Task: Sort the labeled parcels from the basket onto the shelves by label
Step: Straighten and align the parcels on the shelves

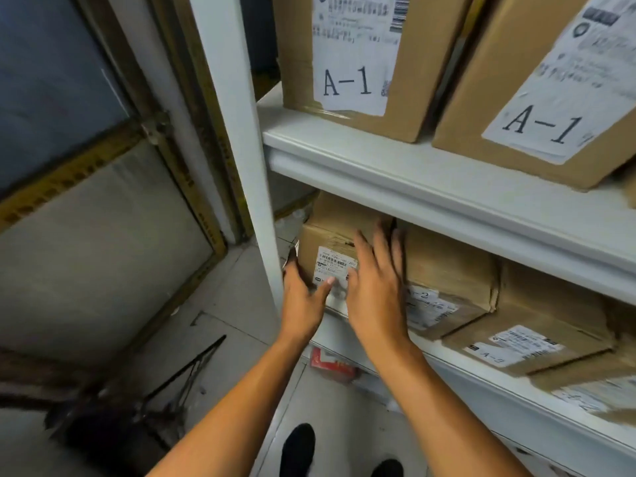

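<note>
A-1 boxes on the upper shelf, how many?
2. Left A-1 box by the post; right A-1 box beside it, tilted. Frame cuts the shelf off at right, so more may be hidden.

both forearms are bare, no sleeves in view, and the left hand (pixel 303 297) and right hand (pixel 375 290) wear no gloves, rings or watch. the shoes (pixel 298 449) are black, toes rounded.

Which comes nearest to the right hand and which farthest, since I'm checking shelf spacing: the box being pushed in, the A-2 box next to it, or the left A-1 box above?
1. Box being pushed in: under the right hand, at the lower shelf's left end.
2. A-2 box: just right of the hand, same shelf.
3. Left A-1 box: on the shelf above, farthest.
</note>
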